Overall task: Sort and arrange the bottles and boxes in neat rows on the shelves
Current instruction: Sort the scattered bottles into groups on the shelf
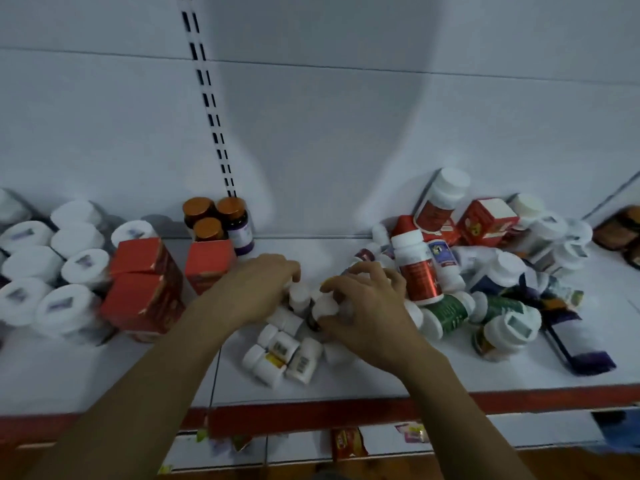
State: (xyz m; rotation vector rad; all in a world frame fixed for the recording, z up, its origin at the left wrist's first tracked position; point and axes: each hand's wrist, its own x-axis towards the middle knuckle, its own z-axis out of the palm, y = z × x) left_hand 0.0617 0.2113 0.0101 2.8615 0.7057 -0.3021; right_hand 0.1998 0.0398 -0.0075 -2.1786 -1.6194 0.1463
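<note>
Both my hands are over a cluster of small white bottles [277, 351] in the middle of the white shelf [381, 382]. My right hand [367, 306] curls its fingers round a small white-capped bottle [323, 308]. My left hand [256, 289] is curled over another small white bottle [298, 295], touching it. To the right lies a jumbled heap of bottles, among them a red-labelled one [417, 271] and a green-labelled one [446, 315]. On the left stand red boxes [145, 289] and rows of white-capped jars [45, 268].
Three amber bottles with orange caps [216, 220] stand against the back wall beside a red box [207, 265]. A dark purple box [578, 341] lies flat at the right. The shelf's red front edge [311, 414] runs below my arms.
</note>
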